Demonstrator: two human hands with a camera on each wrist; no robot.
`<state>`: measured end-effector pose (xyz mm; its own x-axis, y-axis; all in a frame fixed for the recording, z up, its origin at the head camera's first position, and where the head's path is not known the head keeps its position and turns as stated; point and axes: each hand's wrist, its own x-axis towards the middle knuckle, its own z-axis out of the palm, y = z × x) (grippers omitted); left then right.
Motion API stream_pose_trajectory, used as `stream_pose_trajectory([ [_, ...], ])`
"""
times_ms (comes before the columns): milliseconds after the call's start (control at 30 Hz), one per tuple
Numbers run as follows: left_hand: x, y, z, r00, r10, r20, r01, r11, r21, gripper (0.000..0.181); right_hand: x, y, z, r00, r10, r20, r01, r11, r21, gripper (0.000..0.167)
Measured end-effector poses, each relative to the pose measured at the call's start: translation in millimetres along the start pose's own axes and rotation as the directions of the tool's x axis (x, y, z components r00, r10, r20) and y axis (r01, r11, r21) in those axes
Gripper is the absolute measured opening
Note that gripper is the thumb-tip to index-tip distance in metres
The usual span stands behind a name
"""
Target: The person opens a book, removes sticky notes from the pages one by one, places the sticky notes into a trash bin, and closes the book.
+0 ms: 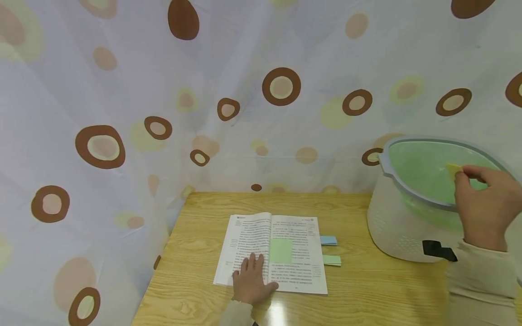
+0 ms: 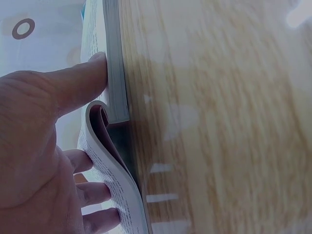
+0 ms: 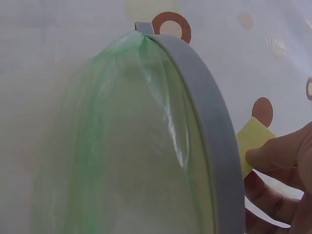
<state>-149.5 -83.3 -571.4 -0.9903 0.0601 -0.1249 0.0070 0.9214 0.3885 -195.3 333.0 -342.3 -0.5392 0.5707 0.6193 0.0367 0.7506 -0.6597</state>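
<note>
An open book lies on the table, with a green sticky note on its right page. My left hand rests on the lower part of the book with fingers spread. In the left wrist view its thumb lies on the thick right side and the other fingers touch the curved left pages. My right hand pinches a small yellow sticky note between thumb and index finger. That hand is over the trash bin, which has a grey rim and a green bag liner.
Blue sticky notes and green sticky notes stick out past the book's right edge. The bin stands at the right of the wooden table. Behind hangs a white curtain with brown circles.
</note>
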Motion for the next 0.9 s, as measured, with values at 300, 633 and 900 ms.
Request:
stream_pose_trajectory([
  [300, 2.5, 1.3, -2.1, 1.000, -0.009, 0.019, 0.009, 1.000, 0.001, 0.090, 3.9, 3.2, 2.1, 0.996, 0.067, 0.065, -0.065, 0.997, -0.031, 0.036],
  [633, -0.7, 0.8, -4.5, 1.000, 0.002, 0.007, -0.002, 1.000, -0.005, 0.092, 3.1, 4.8, 0.6, 0.971, 0.137, 0.198, -0.130, 0.990, -0.046, 0.039],
  [900, -2.1, 2.4, -2.9, 1.000, 0.003, -0.002, -0.003, 1.000, 0.007, 0.090, -1.1, 3.4, 3.8, 0.985, -0.005, 0.175, 0.004, 1.000, 0.005, 0.033],
])
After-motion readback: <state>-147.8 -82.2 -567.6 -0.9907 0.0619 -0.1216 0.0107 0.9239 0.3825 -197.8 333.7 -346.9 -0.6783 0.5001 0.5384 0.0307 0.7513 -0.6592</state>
